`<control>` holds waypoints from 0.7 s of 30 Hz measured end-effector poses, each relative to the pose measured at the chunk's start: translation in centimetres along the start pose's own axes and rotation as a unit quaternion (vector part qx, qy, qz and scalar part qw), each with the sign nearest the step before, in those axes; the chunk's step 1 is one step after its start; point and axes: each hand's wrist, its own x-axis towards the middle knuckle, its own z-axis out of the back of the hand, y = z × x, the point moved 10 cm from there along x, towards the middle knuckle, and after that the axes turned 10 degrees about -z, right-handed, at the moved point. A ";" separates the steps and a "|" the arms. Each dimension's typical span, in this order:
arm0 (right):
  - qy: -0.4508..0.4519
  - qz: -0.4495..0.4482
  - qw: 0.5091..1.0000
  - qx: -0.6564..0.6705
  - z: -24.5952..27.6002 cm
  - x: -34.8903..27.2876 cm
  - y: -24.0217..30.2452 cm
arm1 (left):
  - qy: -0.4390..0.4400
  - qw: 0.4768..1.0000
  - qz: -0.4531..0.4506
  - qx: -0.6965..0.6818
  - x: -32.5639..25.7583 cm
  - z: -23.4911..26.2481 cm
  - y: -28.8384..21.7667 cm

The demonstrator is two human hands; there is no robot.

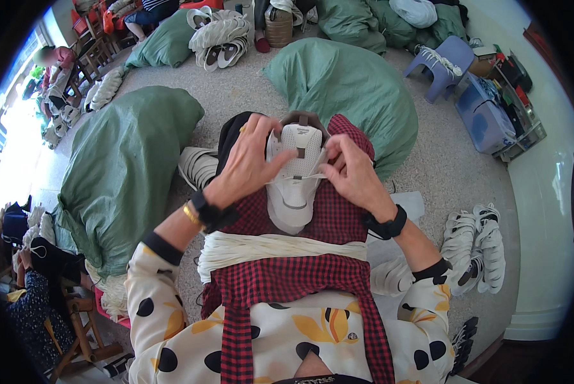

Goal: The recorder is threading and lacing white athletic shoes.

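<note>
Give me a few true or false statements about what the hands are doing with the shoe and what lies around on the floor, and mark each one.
1. Both hands are on a white shoe resting on the lap. True: left hand and right hand work at its laces.
2. The shoe is black. False: it is white with a grey tongue tab.
3. A bundle of white laces lies across the red checked cloth. True.
4. The big sacks on the floor are blue. False: each sack is green.
5. A plastic stool stands at upper right. True.
</note>
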 end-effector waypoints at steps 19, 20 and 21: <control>0.029 0.056 0.990 -0.128 -2.2 -0.6 -0.9 | 0.084 0.992 0.019 0.092 -3.5 3.4 0.7; 0.027 0.055 0.989 -0.132 -1.7 -0.9 -1.2 | 0.078 0.990 -0.008 0.114 -2.9 3.1 -0.8; 0.008 0.070 0.986 -0.154 -1.0 -1.2 -1.0 | 0.071 0.987 -0.034 0.138 -2.4 2.8 -2.0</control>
